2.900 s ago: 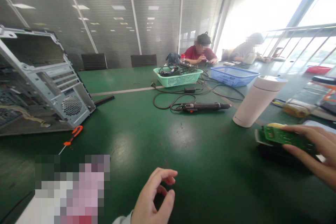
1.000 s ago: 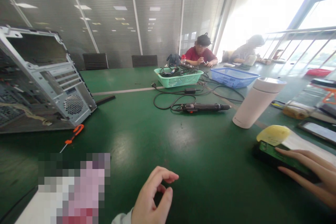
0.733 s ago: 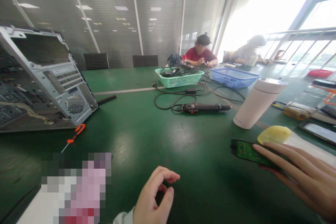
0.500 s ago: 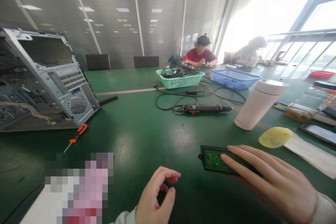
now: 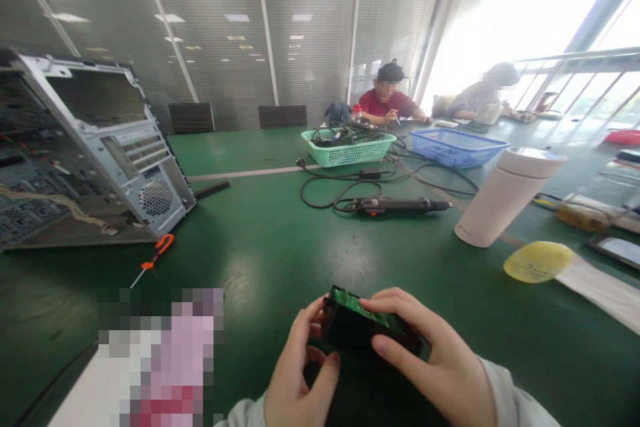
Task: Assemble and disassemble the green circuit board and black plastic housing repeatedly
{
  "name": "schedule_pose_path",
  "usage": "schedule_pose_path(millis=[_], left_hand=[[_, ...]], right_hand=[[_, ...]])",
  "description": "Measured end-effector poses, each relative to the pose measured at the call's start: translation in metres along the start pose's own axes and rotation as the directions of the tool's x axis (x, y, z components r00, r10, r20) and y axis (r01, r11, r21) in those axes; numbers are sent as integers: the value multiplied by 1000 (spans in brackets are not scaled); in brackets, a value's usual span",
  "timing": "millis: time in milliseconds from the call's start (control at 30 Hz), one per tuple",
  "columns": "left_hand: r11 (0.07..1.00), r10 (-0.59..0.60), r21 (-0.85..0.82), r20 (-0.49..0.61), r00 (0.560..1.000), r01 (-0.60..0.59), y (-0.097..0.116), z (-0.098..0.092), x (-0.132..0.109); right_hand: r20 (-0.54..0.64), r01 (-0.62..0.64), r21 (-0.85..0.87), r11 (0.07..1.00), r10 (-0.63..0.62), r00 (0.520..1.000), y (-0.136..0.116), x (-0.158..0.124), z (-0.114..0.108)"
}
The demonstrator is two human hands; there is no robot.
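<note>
Low in the middle of the view, both hands grip a small black module topped by a green circuit board, just above the green table. My right hand wraps over its right side, fingers curled across the top. My left hand pinches its left end with thumb and fingers. An orange-handled screwdriver lies to the left, next to an open computer case.
A white tumbler stands at right, with a yellow disc on white paper before it. A black electric screwdriver with its cable lies mid-table. Green and blue baskets sit behind; two people work at the far end.
My right hand carried the circuit board module from the right side of the table leftward to the front centre. My left hand, idle and half curled before, now grips its left end.
</note>
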State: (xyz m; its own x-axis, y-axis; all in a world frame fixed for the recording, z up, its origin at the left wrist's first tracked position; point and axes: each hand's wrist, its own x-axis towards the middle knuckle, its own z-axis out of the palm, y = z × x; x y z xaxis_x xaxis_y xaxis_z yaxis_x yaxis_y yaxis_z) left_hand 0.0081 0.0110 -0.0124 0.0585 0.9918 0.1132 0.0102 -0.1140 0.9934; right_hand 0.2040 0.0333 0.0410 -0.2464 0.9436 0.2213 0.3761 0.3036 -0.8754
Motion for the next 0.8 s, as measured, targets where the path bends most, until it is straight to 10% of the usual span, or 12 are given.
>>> schedule_pose_path(millis=[167, 267, 400, 800], left_hand=[[997, 2, -72, 49, 999, 1, 8, -4, 3], [993, 2, -117, 105, 995, 10, 14, -8, 5], [998, -4, -54, 124, 992, 11, 19, -10, 8], [988, -34, -150, 39, 999, 40, 11, -3, 2]], right_hand=[[305, -563, 486, 668, 474, 826, 6, 1, 9], [558, -740, 582, 336, 497, 665, 1, 1, 8], [714, -851, 502, 157, 480, 510, 2, 2, 6], [663, -778, 628, 35, 499, 558, -1, 7, 3]])
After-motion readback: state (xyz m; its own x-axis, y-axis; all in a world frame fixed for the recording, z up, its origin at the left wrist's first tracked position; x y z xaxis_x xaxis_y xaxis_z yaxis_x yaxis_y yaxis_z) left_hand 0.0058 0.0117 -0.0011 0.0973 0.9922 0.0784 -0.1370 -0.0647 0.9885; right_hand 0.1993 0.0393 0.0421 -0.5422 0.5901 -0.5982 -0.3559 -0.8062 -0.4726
